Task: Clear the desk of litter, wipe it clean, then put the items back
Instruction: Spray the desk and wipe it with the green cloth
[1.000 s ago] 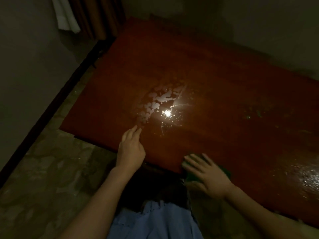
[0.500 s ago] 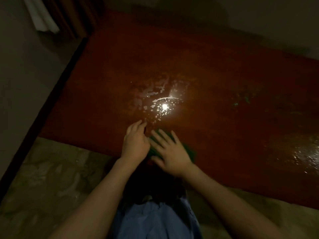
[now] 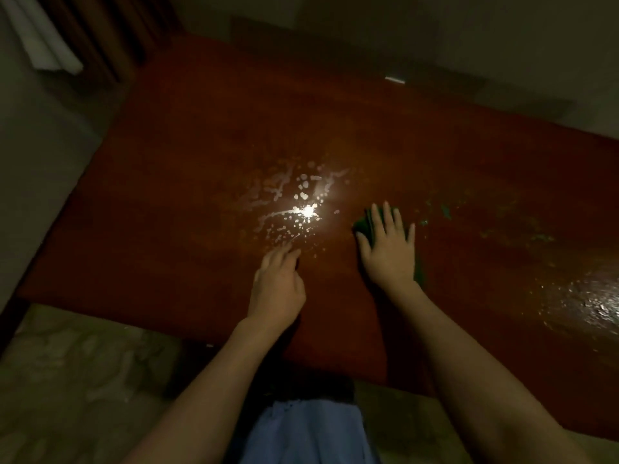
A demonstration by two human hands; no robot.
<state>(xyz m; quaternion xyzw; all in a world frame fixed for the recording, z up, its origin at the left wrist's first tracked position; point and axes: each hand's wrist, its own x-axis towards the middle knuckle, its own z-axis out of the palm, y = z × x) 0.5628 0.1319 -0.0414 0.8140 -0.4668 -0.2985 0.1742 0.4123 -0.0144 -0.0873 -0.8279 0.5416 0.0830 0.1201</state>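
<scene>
A dark red wooden desk [image 3: 187, 162] fills the view, dimly lit. My right hand [image 3: 388, 249] lies flat with spread fingers on a green cloth [image 3: 363, 222], pressing it onto the desk near the middle. My left hand [image 3: 278, 286] rests on the desk to the left of it, fingers loosely bent, holding nothing. Water droplets and streaks [image 3: 291, 202] shine under a bright light reflection just beyond my left fingertips. More wet film [image 3: 589, 296] glistens at the right.
A small pale object [image 3: 394, 79] lies at the desk's far edge against the wall. A curtain and a white cloth [image 3: 43, 45] hang at the far left. Marble-patterned floor [image 3: 73, 380] shows below the desk's near edge.
My right hand has slid the green cloth from the near edge, left toward my left hand, then forward and right onto the middle of the desk. My left hand stayed resting.
</scene>
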